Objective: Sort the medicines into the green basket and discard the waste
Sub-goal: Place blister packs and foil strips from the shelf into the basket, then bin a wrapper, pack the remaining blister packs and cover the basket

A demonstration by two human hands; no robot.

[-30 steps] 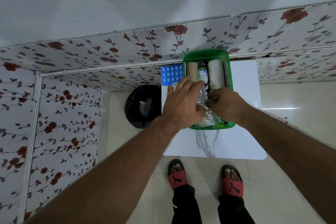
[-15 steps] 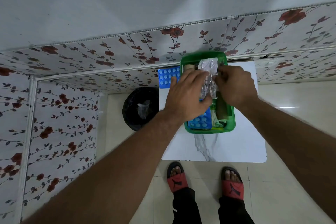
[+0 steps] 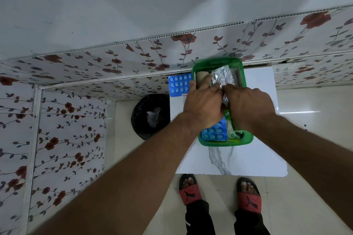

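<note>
A green basket (image 3: 248,139) stands on the small white table (image 3: 257,158). Above its middle, my left hand (image 3: 203,105) and my right hand (image 3: 246,103) both pinch a crinkled silver foil strip (image 3: 223,76) that sticks up toward the basket's far end. Inside the basket lie a blue blister pack (image 3: 214,132), a beige roll (image 3: 201,76) and some green-white packets (image 3: 230,129). A second blue blister pack (image 3: 179,84) lies on the table left of the basket.
A black-lined bin (image 3: 150,116) with a scrap of clear plastic in it sits on the floor left of the table. Flowered wall panels run behind and to the left. My feet in red sandals (image 3: 191,191) stand at the table's near edge.
Both hands lifted the foil strip out of the near part of the basket and carried it up over the far half. The blue pack inside the basket became visible.
</note>
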